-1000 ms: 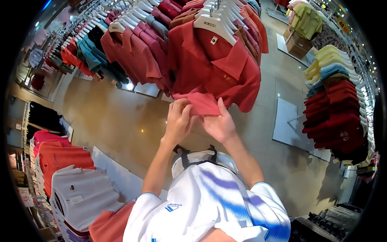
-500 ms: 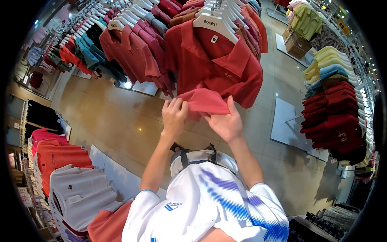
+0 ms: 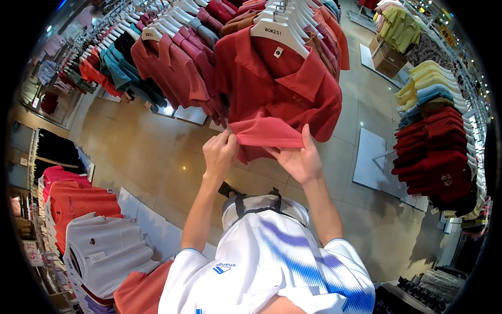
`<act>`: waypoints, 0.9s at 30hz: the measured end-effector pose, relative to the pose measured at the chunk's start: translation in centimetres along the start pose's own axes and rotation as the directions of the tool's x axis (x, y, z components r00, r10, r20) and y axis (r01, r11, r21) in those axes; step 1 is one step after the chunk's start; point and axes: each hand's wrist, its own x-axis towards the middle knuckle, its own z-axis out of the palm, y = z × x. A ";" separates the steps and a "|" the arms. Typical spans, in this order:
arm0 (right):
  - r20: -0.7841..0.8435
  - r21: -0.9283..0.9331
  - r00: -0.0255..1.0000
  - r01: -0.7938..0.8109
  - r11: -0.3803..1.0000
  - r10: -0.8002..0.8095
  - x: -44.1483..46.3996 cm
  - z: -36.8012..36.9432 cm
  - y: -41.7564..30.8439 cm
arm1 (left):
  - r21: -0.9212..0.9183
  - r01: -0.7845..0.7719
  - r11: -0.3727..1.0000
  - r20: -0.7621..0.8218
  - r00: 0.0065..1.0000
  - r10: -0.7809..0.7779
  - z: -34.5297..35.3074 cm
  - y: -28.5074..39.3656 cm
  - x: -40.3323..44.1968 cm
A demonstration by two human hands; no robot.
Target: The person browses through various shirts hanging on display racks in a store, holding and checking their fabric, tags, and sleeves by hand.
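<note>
- Shiny floor [image 3: 157, 136] below, racks around me, and out go both hands!
- Left hand [image 3: 220, 157]: fingers curled tight on one end of the lifted cloth [image 3: 269, 134]. Firm pinch, no yank, I'd say.
- Right hand [image 3: 299, 163]: palm up beneath the other end, thumb on top; a light clamp should avoid creasing.
- Between them, the cloth spans fairly flat; even, gentle tension looks best. Hem or sleeve? Can't tell.
- Just beyond, the red shirt [image 3: 256, 78] hangs at the rack's front; low, soft pulls should spare its white hanger [image 3: 277, 33].
- Farther left, pink shirts [image 3: 175, 68] crowd close, so elbows in, no snagging!
</note>
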 end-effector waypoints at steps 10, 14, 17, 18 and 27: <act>0.025 0.164 1.000 -0.014 0.986 0.010 -1.1 1.1 -0.5 | 0.045 0.329 0.943 0.175 0.927 -0.331 5.8 -3.1 -3.2; -0.041 0.182 0.998 0.060 0.981 -0.053 -1.4 0.8 -1.7 | 0.122 0.375 0.919 0.207 0.896 -0.393 6.1 -5.2 -4.6; -0.040 0.200 0.998 0.052 0.978 -0.045 -1.6 0.1 -1.4 | 0.138 0.365 0.921 0.237 0.891 -0.388 5.9 -5.7 -5.3; -0.059 0.207 0.997 0.056 0.977 -0.045 -1.6 0.1 -1.3 | 0.140 0.364 0.921 0.235 0.891 -0.388 5.8 -5.7 -5.3; -0.014 0.217 1.000 -0.021 0.976 0.025 -1.8 0.7 -0.2 | 0.136 0.462 0.877 0.271 0.834 -0.481 7.2 -7.4 -7.8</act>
